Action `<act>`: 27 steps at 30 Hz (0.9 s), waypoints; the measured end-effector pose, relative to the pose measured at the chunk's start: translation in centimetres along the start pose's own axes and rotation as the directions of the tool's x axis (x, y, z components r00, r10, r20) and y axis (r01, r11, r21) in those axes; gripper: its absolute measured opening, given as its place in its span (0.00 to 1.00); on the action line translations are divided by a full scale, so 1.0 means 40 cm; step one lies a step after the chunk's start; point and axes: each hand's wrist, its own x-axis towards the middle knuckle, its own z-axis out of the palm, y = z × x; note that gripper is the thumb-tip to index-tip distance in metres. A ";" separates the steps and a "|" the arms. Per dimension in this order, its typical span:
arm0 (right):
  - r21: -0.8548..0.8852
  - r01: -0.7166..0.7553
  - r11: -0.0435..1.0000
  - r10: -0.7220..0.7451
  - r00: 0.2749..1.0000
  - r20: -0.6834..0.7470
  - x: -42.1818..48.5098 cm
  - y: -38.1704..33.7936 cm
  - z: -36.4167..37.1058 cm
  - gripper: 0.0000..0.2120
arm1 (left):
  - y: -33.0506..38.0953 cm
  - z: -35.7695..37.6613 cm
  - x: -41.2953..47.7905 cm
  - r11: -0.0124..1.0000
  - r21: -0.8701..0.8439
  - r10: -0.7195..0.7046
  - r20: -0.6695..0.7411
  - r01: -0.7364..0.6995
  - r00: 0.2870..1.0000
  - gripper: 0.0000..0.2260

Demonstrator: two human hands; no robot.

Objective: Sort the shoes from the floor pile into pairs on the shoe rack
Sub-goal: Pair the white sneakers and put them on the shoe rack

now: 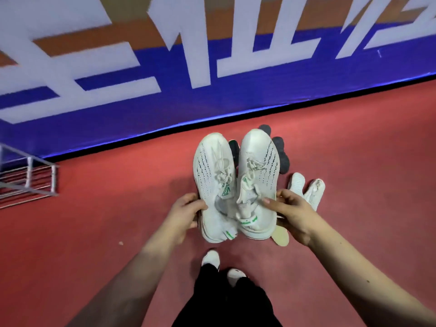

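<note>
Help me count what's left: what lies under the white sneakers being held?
Dark grey shoes peek out past the toes of the white sneakers, a tan sole by one heel. The pair covers the rest, so their number is unclear.

Pretty plain backdrop, tbh. The lower half is taken up by a matte red sports floor (94,232), with a tiny pale speck (120,243) spotted on it. Behind it, a long blue barrier board (236,95) is set up along the floor's edge, printed with big blocky white characters (195,43) and topped by an orange band (151,29). At the bottom, black trousers (224,303) and a pair of worn white trainers (211,257) can be made out.
</note>
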 end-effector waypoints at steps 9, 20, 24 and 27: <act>-0.215 0.223 0.951 -0.148 0.937 0.317 -0.165 -0.153 0.256 0.32 | 0.046 -0.201 -0.356 0.976 -0.114 0.155 -0.222 -0.184 0.963 0.17; -0.312 0.160 0.937 0.043 0.829 0.557 -0.225 -0.025 0.920 0.14 | -0.074 -0.723 -0.630 0.842 -0.387 0.178 -0.459 -0.376 0.870 0.13; -0.313 0.119 0.942 0.104 0.784 0.611 -0.262 0.063 1.166 0.24 | -0.108 -0.938 -0.710 0.818 -0.389 0.178 -0.530 -0.425 0.829 0.11; -0.339 0.119 0.933 0.138 0.752 0.645 -0.284 0.111 1.314 0.33 | -0.133 -1.076 -0.743 0.810 -0.384 0.163 -0.580 -0.444 0.798 0.12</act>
